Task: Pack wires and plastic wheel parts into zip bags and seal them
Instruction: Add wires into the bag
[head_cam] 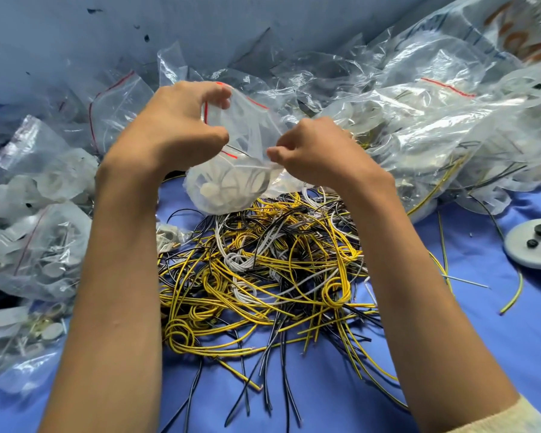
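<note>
I hold a clear zip bag [231, 182] with a red seal line above the wire pile. White plastic wheel parts [228, 185] lie in its bottom, and a thin dark wire runs inside it. My left hand [175, 120] pinches the bag's mouth at the upper left. At the bag's right edge my right hand [313, 148] grips the plastic between thumb and fingers. Below the bag a tangled heap of yellow, black and white wires [263, 270] covers the blue cloth.
Filled zip bags [41, 232] are stacked at the left. Empty and filled clear bags [419, 120] pile up behind and to the right. A grey disc [534, 254] with three black caps sits at the right edge. Loose wires [512, 295] trail across the blue cloth.
</note>
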Demonstrator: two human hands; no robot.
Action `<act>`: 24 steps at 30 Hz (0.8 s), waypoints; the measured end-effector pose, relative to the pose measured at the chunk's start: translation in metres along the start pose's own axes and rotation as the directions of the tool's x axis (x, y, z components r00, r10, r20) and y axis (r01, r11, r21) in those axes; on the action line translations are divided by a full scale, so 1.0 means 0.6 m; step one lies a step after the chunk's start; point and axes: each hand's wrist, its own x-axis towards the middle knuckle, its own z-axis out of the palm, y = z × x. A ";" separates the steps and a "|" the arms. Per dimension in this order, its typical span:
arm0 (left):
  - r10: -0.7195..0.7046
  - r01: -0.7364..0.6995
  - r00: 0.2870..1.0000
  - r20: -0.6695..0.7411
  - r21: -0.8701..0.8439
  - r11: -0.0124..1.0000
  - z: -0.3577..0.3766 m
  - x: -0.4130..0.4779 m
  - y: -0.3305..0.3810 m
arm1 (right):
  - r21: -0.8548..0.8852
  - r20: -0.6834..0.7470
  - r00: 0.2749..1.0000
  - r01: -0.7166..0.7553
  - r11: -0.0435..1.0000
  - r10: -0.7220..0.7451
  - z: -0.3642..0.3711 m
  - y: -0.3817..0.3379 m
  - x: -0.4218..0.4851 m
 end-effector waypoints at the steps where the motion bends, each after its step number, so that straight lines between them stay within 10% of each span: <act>1: -0.006 0.006 1.000 -0.003 0.003 1.000 0.001 0.002 -0.003 | 0.024 0.021 1.000 0.022 0.999 -0.023 -0.004 0.002 -0.001; 8: -0.039 0.039 0.999 -0.025 0.002 0.999 0.003 0.010 -0.009 | 0.069 0.132 0.985 0.101 0.993 -0.109 -0.012 0.010 -0.006; 19: -0.054 0.052 0.991 -0.123 -0.017 0.998 -0.001 0.016 -0.014 | 0.153 -0.238 0.961 0.182 0.971 -0.142 -0.047 0.000 -0.007; 24: -0.080 0.079 0.990 -0.120 -0.012 0.997 0.000 0.018 -0.017 | -0.027 0.418 0.908 0.036 0.999 -0.022 -0.042 0.035 -0.013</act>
